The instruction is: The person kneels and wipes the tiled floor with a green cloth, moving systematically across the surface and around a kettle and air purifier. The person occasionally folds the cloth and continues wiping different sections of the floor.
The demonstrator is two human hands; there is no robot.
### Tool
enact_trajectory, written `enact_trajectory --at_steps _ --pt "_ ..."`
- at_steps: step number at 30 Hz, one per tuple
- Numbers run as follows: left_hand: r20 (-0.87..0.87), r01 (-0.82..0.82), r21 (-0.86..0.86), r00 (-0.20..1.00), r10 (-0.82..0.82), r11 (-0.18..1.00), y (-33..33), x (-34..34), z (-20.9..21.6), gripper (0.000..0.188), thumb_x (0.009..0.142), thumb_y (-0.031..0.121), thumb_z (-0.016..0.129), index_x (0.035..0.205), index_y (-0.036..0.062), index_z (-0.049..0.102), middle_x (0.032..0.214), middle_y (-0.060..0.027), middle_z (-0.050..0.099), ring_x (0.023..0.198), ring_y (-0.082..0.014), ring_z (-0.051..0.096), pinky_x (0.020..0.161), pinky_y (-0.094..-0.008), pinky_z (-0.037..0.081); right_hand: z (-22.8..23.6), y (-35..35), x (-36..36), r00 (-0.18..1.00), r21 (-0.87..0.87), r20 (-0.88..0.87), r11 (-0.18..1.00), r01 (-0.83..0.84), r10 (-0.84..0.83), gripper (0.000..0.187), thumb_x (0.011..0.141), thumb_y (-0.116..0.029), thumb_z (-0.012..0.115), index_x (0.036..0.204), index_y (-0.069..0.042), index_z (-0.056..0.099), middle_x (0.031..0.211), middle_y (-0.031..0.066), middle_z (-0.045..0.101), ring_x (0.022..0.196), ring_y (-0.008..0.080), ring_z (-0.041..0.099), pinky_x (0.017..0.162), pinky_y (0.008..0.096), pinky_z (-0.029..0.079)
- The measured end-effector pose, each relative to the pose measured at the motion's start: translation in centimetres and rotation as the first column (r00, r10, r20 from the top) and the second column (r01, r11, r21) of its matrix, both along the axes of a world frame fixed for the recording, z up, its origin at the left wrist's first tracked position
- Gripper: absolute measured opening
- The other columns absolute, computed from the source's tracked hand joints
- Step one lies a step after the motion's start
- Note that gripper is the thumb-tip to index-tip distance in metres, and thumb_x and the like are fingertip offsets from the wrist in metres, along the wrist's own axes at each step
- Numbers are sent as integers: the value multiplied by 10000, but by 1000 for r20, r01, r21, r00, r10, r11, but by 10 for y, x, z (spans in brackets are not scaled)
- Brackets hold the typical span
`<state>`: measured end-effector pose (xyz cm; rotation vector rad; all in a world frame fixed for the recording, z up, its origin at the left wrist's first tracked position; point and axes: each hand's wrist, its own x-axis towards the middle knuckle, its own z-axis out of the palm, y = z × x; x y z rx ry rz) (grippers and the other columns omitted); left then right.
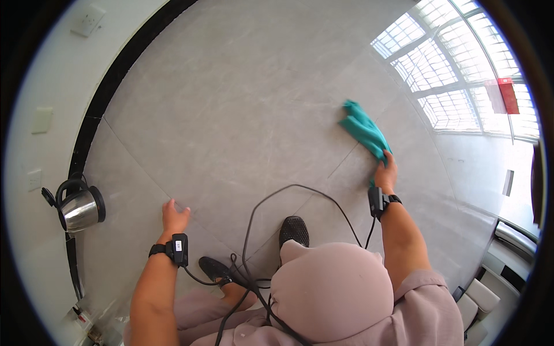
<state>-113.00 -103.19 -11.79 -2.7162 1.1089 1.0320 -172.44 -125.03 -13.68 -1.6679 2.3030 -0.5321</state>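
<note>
A teal cloth [366, 130] hangs in a long bunch from my right hand [388, 175], whose fingers are closed around it. The far end of the cloth is slightly blurred, and a bit of it shows below the palm. On the other side, my left hand [175, 218] is held low over the grey floor, thumb and fingers apart, with nothing in it. Each wrist wears a black strapped device, such as the one on the left wrist [178, 249], and black cables run from these across my front.
At the left wall stands a metal kettle [81, 209] with a black handle. Wall sockets [88, 21] sit above the dark skirting. A glass panel [479, 167] on the right reflects a gridded window. My black shoes [294, 230] are on the tiled floor [242, 104].
</note>
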Motion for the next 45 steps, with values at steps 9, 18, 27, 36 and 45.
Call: enact_trajectory --at_steps 9,18,27,36,45 --pt "-15 344 -278 932 -362 897 -65 13 57 622 785 261 696 1310 15 471 1310 -202 490 1214 -351 474 1012 -409 407 40 -100 -82 -2 499 829 737 456 -560 85 911 -158 595 876 -85 568 705 24 579 594 136 565 416 221 429" --pt "10 398 -370 905 -425 839 -133 59 129 443 808 175 655 1222 47 561 1240 -182 558 1125 -341 543 943 -404 457 241 -200 137 857 324 181 794 -514 482 328 821 -312 691 942 -8 678 687 31 627 557 120 584 461 266 443" --pt "-22 106 -175 994 -111 979 -111 62 89 343 819 88 601 1155 25 611 1210 -228 536 1109 -394 556 929 -406 494 313 -166 361 674 158 80 659 -736 734 325 778 -299 707 931 -12 705 766 69 671 694 151 628 652 303 504" --pt "-98 60 -299 991 -94 952 -117 37 69 243 848 58 552 1087 41 594 1183 -150 496 1088 -346 520 915 -441 487 292 -78 560 411 -108 149 428 -897 899 311 798 -238 676 1040 -42 677 907 155 685 827 263 667 739 358 523" --pt "138 35 -582 989 57 812 -84 38 26 492 853 134 605 1300 3 447 1372 -196 430 1257 -355 418 1038 -435 378 149 -54 556 -228 88 -179 -216 -972 957 465 832 -37 539 1268 -198 555 1230 94 499 1010 308 589 849 408 510"
